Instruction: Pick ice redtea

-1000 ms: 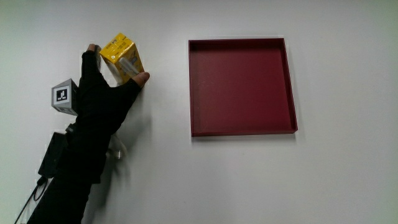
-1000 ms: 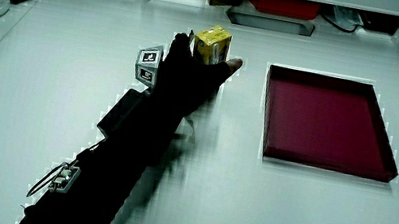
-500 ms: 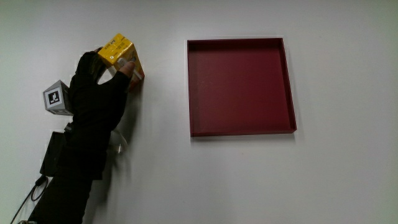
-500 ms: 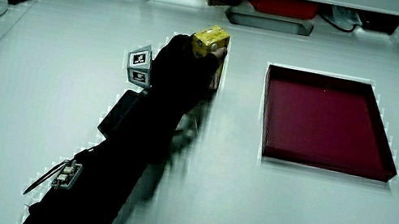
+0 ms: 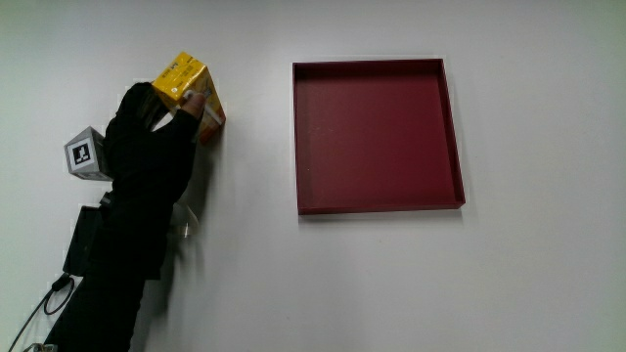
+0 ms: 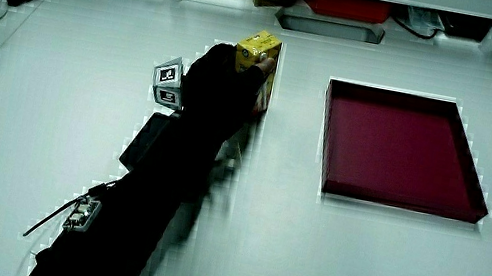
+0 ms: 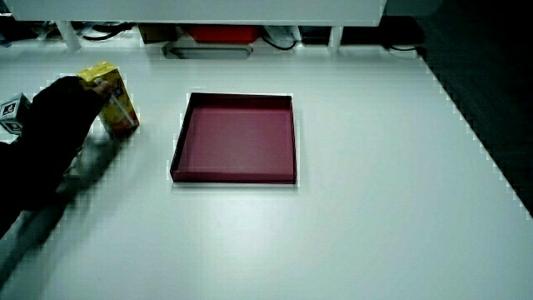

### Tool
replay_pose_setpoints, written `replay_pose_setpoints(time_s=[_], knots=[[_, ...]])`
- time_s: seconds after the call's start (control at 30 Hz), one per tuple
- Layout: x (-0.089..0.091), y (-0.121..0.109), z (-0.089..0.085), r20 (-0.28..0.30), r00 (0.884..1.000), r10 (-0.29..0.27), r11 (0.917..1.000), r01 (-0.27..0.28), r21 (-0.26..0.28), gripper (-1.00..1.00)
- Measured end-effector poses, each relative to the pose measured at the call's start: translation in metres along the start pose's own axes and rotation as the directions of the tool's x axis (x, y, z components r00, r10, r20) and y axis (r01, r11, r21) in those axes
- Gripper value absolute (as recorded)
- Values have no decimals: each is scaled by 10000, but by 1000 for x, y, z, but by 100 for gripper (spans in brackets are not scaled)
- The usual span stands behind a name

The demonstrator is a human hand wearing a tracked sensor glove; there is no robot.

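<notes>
carton (image 5: 186, 82) now upright: yellow, red-sided

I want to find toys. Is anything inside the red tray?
Nothing shows inside the red tray; its whole floor is bare in every view. The only other item is the yellow drink carton, beside the tray, in the grip of the gloved hand.

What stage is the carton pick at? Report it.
Done: the hand has closed around the yellow drink carton, beside the red tray. In hand: the grip is on, and the carton leans in a side view. Left: lifting it clear; whether it has left the table cannot be told.
</notes>
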Motion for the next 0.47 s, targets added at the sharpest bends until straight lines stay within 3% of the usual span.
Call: replay_pose_setpoints(time_s=[0.2,0.37,0.47], knots=[[23,-2,-10,294,9986,-450,9969,467,-632,100],[42,-5,-29,670,9935,-919,9842,1008,-1454,100],[52,-11,-45,1267,9864,-1044,9725,1279,-1944,100]])
